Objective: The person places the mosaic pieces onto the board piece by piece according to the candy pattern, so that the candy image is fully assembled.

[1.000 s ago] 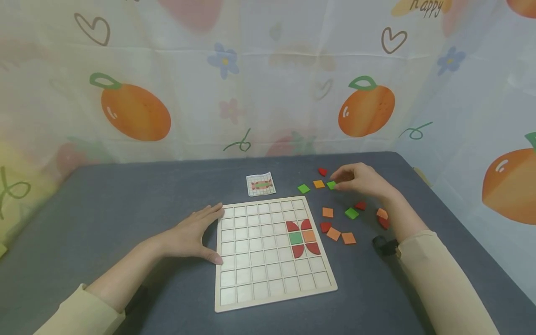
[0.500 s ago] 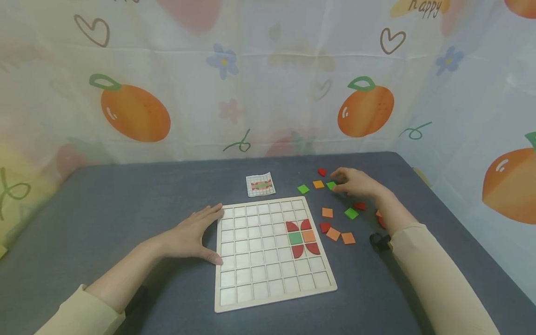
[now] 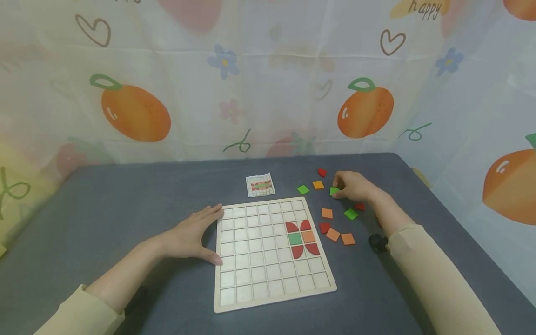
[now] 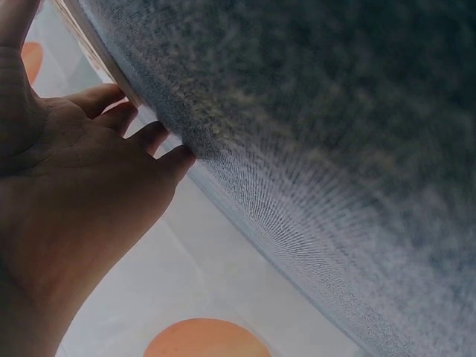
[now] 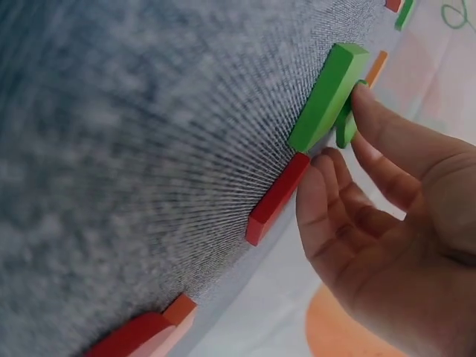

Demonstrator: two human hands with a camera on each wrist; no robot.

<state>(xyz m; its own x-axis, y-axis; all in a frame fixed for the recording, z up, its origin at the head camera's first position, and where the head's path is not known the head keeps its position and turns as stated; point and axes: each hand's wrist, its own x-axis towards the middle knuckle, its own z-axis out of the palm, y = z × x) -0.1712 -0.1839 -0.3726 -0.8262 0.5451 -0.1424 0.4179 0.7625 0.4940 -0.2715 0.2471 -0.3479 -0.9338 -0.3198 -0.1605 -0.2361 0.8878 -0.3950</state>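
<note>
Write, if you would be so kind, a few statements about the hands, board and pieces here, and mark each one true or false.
1. The left hand rests at the left edge of the board. True.
2. The right hand holds a red piece. False: it pinches a green piece.
3. Four red pieces are set in the board. True.
4. The printed card lies on top of the board. False: the printed card lies on the table, beyond the board's far edge.
5. The board holds one green square and one orange square, side by side. True.
</note>
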